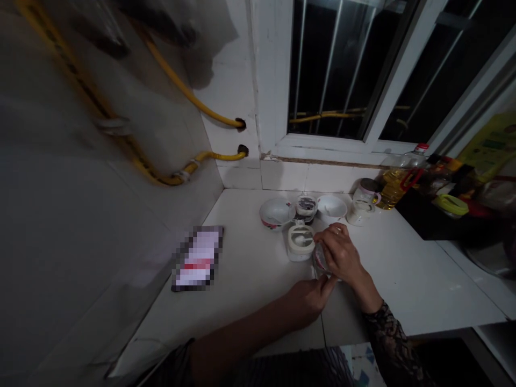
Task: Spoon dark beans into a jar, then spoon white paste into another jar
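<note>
On the white counter, a small bowl (320,259) with a red pattern is mostly covered by my hands. My left hand (309,301) closes on its near rim, fingers pinched together. Over the top of the same bowl, my right hand (341,252) is closed with curled fingers; what they grip is hidden. Just left of the bowl stands a white-lidded seasoning jar (300,244), its contents pale under a see-through lid. Behind it are a patterned white bowl (277,215), a second seasoning jar (306,206) with dark contents, and another white bowl (332,207).
A phone (198,259) with a blurred screen lies at left by the wall. At back right stand a glass jar (365,196), an oil bottle (397,183) and a black box (423,217). Yellow pipes (169,177) run along the left wall beside the window (330,70).
</note>
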Demonstrator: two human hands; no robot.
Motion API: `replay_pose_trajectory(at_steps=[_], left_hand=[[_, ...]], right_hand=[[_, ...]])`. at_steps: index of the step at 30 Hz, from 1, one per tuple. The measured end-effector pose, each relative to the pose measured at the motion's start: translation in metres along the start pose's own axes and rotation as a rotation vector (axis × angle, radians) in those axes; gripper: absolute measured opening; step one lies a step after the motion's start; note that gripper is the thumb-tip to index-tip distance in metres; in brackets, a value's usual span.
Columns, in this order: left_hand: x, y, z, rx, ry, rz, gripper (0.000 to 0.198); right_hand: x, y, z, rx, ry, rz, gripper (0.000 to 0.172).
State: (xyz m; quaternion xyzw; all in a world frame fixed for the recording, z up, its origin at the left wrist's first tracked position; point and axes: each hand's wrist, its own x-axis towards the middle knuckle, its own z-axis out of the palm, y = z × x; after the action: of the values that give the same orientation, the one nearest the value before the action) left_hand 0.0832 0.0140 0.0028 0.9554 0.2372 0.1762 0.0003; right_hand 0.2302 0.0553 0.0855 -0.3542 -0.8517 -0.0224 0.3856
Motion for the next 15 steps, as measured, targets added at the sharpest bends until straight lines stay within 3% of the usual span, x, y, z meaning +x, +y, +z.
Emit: replay_pose_trajectory(at_steps=[4,7,11,15], left_hand=[[-0.0005,0.0003,-0.0035,0.016,0.001,-0.004,0.055],[-0.0013,0.0002,-0.0012,0.019,-0.010,-0.012,0.054],[-0.0018,-0.0005,0.0038,0.019,-0.014,-0.005,0.056],[-0.0018,-0.0007,0.0032,0.043,-0.034,0.002,0.055]], right_hand=[[0.0049,0.0003,-0.0031,0.011,0.045,-0.026,0.022],[0.0089,0.0010,-0.0024,0.052,-0.041,-0.007,0.022],[0.0100,0.0033,0.0029,-0.075,-0.152,-0.031,0.026],[0.0071,0.0073,0.0033,-0.109,-0.088,-0.020,0.028]])
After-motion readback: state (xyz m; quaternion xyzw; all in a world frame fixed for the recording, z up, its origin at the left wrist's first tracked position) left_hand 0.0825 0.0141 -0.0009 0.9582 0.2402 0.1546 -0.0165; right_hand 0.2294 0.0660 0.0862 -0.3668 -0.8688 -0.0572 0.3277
